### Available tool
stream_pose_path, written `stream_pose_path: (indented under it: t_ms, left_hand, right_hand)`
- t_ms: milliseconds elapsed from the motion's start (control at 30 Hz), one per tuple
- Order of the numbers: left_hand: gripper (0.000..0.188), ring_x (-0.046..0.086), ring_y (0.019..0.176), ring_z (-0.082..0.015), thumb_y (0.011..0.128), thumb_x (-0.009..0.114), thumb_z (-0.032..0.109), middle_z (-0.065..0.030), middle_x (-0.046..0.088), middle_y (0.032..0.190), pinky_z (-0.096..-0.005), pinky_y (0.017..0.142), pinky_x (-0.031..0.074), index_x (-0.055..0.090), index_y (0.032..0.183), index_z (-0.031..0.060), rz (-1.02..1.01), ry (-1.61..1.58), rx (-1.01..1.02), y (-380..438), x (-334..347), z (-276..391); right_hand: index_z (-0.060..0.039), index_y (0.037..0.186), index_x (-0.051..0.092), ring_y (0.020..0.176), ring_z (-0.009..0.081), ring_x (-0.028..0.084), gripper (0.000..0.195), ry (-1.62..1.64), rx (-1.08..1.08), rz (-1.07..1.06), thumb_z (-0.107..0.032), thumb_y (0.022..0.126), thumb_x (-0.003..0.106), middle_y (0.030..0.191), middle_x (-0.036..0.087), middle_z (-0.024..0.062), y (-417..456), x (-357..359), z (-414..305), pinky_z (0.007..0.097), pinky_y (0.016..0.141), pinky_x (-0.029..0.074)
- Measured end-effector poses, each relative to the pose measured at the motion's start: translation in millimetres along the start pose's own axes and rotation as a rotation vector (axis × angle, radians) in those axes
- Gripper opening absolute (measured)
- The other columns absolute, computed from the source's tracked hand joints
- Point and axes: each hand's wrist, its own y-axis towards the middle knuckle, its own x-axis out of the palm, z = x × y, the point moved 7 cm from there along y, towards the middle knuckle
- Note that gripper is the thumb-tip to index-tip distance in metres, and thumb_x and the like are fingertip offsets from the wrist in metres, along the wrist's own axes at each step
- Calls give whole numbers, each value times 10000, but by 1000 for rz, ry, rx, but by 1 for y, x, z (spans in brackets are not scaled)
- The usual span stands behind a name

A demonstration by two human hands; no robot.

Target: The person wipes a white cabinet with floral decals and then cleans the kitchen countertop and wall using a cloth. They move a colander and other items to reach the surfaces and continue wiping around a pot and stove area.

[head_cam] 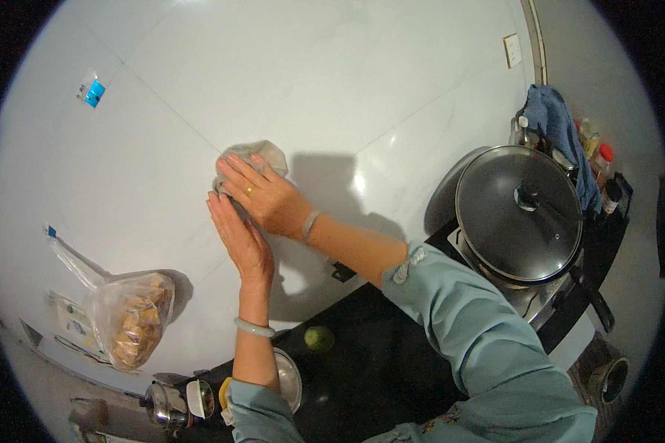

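A crumpled greyish-white cloth [269, 155] lies against the white tiled wall [332, 72]. My right hand [269, 196] presses it flat to the tiles, fingers stretched over it, with a ring on one finger and a bangle at the wrist. Just below, my left hand [241, 238] is held flat with straight fingers. Its fingertips reach the cloth's lower edge; whether they touch the cloth or only the wall is unclear. A pale bangle [255, 328] circles the left wrist.
A lidded pan [518, 216] sits on the stove at right, its handle [593, 299] jutting outward. Bottles and a blue towel [559, 133] are behind it. A green round fruit [318, 339] rests on the black counter [377, 354]. At left hangs a plastic bag [138, 324] above a metal pot [163, 404].
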Motion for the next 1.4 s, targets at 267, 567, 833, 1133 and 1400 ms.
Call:
stream_pose_path:
  t_ms: [267,567,833,1133,1400]
  left_hand:
    - [450,214,1375,-400,944,299,20,-269,242,1461,-511,1127,154,268,1387,-58,-77,28,85,-3,-3,11]
    - [494,188,1395,-357,937,346,55,-216,242,1483,-482,1147,119,257,1418,-8,-87,37,159,-3,4,18]
    - [592,130,1408,-363,868,477,-11,-209,173,1509,-518,1143,84,250,1415,-25,-93,80,161,25,34,58]
    - [737,131,1403,-393,812,575,5,-251,148,1503,-540,1124,94,175,1431,9,1,186,139,47,114,85]
    - [745,97,1412,-397,809,548,26,-231,123,1520,-537,1123,74,166,1448,17,20,263,140,46,105,77]
  right_hand:
    - [-44,1285,491,1410,272,157,440,-152,-33,-401,-114,853,541,1511,207,120,-95,7,12,486,1099,278]
    - [121,1371,76,1373,483,55,754,-146,782,-62,-22,786,531,1461,18,346,-113,-40,109,534,1129,101]
    - [273,1255,130,1252,471,267,787,-36,1477,-423,-136,762,587,1295,222,408,-206,-74,278,483,1086,208]
    - [13,917,708,972,338,634,257,-775,947,-892,-176,852,547,1040,664,182,-210,-205,472,402,820,501]
    - [251,1304,26,1308,532,169,853,-142,1235,-304,-123,790,593,1367,130,429,-135,-179,403,558,1105,108]
